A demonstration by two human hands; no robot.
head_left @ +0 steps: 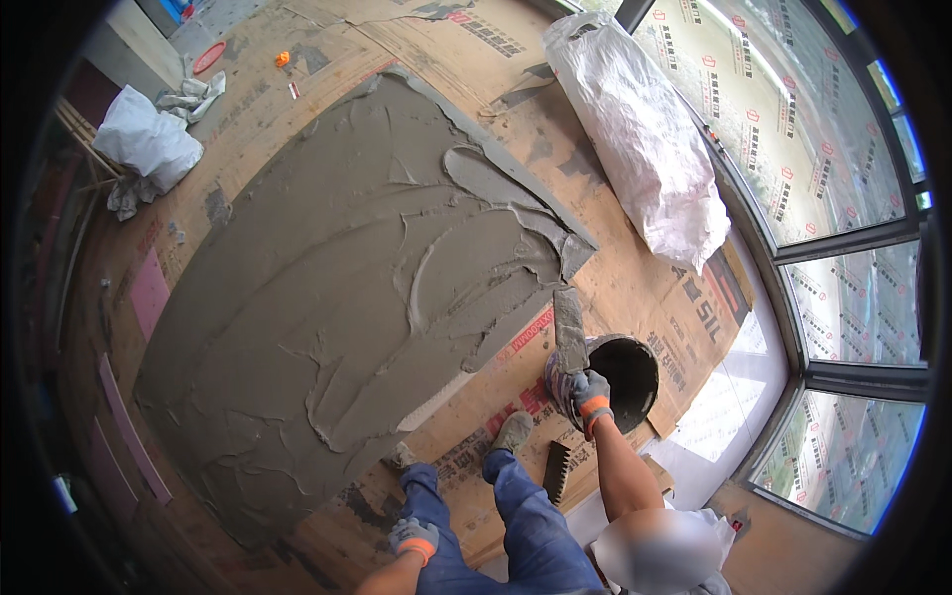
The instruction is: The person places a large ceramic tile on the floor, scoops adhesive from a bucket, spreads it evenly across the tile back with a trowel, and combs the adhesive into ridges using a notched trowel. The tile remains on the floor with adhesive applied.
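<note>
My right hand (593, 393), in a grey glove with an orange cuff, is closed round the handle of a trowel (568, 332). The trowel's blade is coated in grey mortar and sits at the left rim of a dark round bucket (635, 375). The blade's far tip is close to the edge of a large slab (327, 268) spread with wet grey mortar. Ridges and swirls mark the mortar, mostly toward its right side. My left hand (414, 537), gloved alike, rests on my left leg with nothing visible in it.
A toothed black tool (557, 471) lies by my right foot. Printed cardboard (684, 327) covers the floor. A long white sack (645, 139) lies beside the windows (783, 109); a white bag (149, 139) sits at far left. Pink strips (134, 431) lie left of the slab.
</note>
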